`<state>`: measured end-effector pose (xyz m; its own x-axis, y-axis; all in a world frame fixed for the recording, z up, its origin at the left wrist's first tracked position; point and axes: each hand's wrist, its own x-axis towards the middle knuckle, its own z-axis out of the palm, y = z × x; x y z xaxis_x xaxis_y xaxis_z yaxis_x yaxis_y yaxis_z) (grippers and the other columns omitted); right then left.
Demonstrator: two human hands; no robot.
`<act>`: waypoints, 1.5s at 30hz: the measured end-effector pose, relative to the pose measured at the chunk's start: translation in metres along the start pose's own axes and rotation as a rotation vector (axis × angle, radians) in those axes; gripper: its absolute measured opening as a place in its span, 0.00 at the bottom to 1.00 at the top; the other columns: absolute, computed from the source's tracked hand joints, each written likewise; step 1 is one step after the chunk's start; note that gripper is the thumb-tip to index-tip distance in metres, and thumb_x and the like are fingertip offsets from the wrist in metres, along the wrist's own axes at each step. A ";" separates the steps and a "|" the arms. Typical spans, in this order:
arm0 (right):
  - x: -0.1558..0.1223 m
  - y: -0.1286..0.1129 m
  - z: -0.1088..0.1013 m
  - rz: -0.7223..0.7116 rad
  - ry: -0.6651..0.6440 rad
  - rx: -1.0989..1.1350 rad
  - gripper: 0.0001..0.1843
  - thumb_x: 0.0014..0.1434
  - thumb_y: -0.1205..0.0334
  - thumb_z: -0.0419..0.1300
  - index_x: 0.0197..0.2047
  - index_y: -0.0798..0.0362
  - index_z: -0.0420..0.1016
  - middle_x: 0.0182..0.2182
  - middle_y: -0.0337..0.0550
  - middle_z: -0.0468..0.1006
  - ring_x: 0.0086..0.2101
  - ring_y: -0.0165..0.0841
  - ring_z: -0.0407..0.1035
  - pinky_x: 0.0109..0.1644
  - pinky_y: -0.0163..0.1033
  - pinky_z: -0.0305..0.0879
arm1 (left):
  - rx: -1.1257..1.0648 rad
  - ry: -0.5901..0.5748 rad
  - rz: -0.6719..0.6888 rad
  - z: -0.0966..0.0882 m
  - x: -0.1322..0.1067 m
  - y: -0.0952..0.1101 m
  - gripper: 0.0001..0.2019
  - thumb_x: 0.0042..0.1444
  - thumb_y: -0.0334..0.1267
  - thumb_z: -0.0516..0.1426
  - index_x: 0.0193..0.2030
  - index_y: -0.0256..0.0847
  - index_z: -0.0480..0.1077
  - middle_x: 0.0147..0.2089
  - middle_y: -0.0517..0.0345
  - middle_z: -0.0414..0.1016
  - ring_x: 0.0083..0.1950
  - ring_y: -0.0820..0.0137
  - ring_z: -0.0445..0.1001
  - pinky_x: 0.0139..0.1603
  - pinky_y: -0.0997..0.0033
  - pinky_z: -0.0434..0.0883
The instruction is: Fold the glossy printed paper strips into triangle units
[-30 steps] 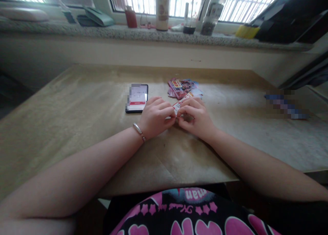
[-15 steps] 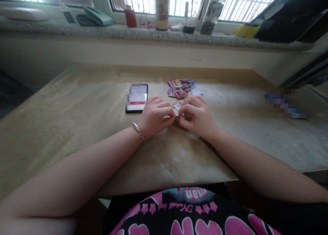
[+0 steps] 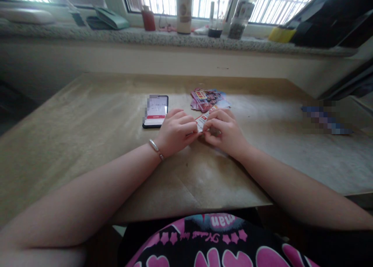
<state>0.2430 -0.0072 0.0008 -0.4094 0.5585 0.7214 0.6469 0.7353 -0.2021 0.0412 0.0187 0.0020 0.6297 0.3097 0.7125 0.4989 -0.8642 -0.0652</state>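
Observation:
A small white card with red print (image 3: 201, 121) is pinched between my two hands, low over the table. My left hand (image 3: 179, 131), with a silver bangle (image 3: 155, 148) at its wrist, grips the card's left edge. On the other side my right hand (image 3: 223, 129) has thumb and fingers closed on the card, hiding part of it. Just beyond lies a loose pile of colourful picture cards (image 3: 210, 99), with a yellow label on one. Beside my left hand a phone (image 3: 155, 112) rests face up with its screen lit.
A pale table (image 3: 87, 135) spreads around my arms. At its right side lies a blurred blue item (image 3: 325, 120). On the stone windowsill (image 3: 122, 34) stand a red bottle (image 3: 148, 19), a tall cylinder (image 3: 184, 12), a clear container (image 3: 240, 18) and a folded green case (image 3: 112, 18).
The card has tilted slightly and shows more of its red-printed face between my hands. My left fingers have drawn a little closer together. The phone and the pile are unmoved.

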 end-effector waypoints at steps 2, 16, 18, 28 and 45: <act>-0.001 0.001 0.000 0.005 -0.002 -0.012 0.06 0.51 0.69 0.61 0.30 0.47 0.73 0.34 0.41 0.75 0.44 0.39 0.67 0.52 0.49 0.65 | 0.002 0.013 0.014 0.000 0.000 -0.001 0.15 0.62 0.40 0.55 0.23 0.41 0.67 0.28 0.62 0.74 0.31 0.71 0.66 0.47 0.64 0.63; -0.002 0.007 -0.002 -0.015 0.033 -0.101 0.06 0.52 0.69 0.60 0.29 0.48 0.72 0.35 0.42 0.75 0.45 0.40 0.68 0.52 0.49 0.65 | 0.021 0.016 -0.024 0.001 -0.004 -0.007 0.11 0.59 0.40 0.58 0.25 0.41 0.67 0.29 0.63 0.73 0.32 0.71 0.67 0.49 0.64 0.64; -0.002 0.007 -0.002 -0.008 0.038 -0.099 0.05 0.53 0.69 0.60 0.30 0.48 0.72 0.35 0.43 0.75 0.44 0.40 0.68 0.52 0.49 0.65 | 0.031 0.019 -0.023 0.001 -0.003 -0.006 0.11 0.59 0.40 0.57 0.26 0.42 0.68 0.29 0.63 0.74 0.32 0.71 0.67 0.49 0.64 0.64; -0.001 -0.003 -0.002 -0.042 0.047 -0.111 0.04 0.54 0.67 0.60 0.31 0.49 0.73 0.35 0.42 0.75 0.44 0.39 0.67 0.53 0.48 0.64 | -0.032 0.044 -0.036 0.000 -0.001 -0.001 0.07 0.59 0.38 0.57 0.30 0.43 0.71 0.32 0.63 0.76 0.34 0.72 0.69 0.51 0.63 0.63; 0.000 -0.002 -0.003 -0.015 0.062 -0.034 0.05 0.51 0.67 0.62 0.30 0.47 0.72 0.38 0.41 0.75 0.49 0.41 0.67 0.56 0.51 0.63 | -0.057 0.023 -0.064 -0.002 0.001 0.000 0.10 0.61 0.42 0.56 0.29 0.44 0.71 0.32 0.63 0.77 0.34 0.72 0.70 0.50 0.63 0.62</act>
<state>0.2439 -0.0098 0.0037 -0.3786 0.5221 0.7642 0.6631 0.7291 -0.1695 0.0405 0.0187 0.0039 0.5831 0.3563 0.7301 0.5024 -0.8644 0.0206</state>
